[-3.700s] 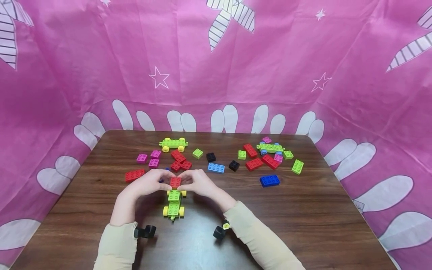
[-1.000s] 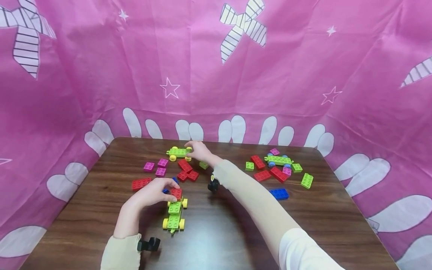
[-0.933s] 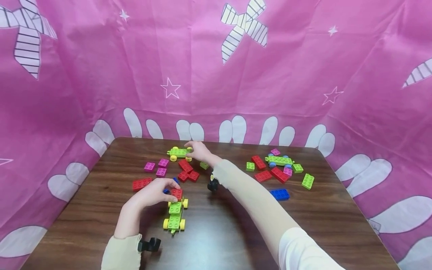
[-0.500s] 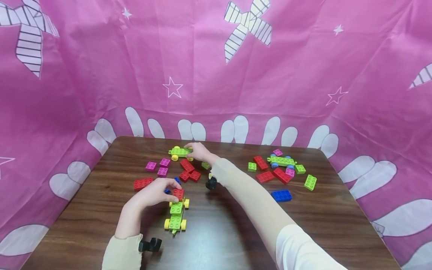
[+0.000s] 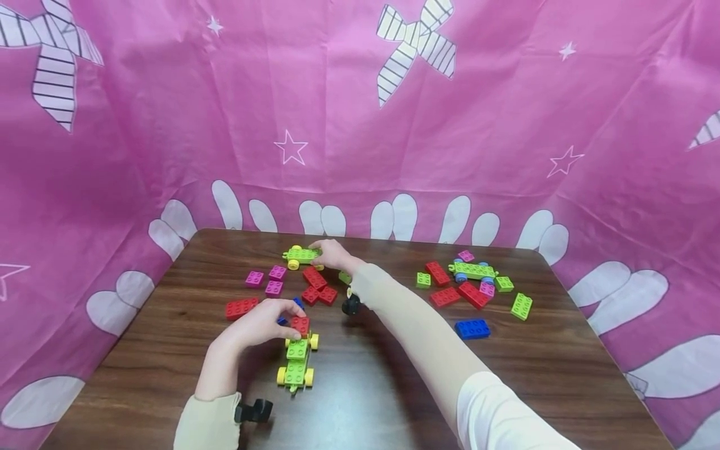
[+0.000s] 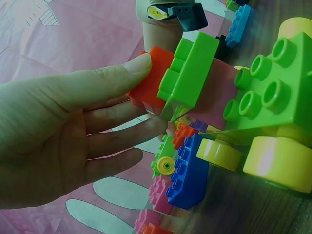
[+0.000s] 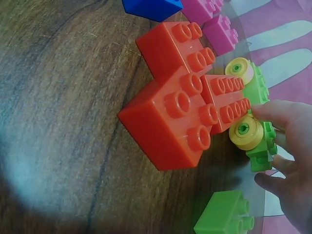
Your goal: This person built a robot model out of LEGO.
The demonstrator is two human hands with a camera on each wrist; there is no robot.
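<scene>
Fingers on two toy cars, red block pinched at the nearer

Thumb and fingers of the left hand pinch a red block at the far end of the near car, which stands on the wooden table in front of the person. This car has a studded green base and yellow wheels; the left wrist view shows a pink block on it, topped by a green block next to the red one. How firmly the red one is seated cannot be told. The right hand curls its fingers round the right end of the far car, also green with yellow wheels. In the earliest head frame both hands met at the red block; now only the left holds it, and the right sleeve stretches across the table.
</scene>
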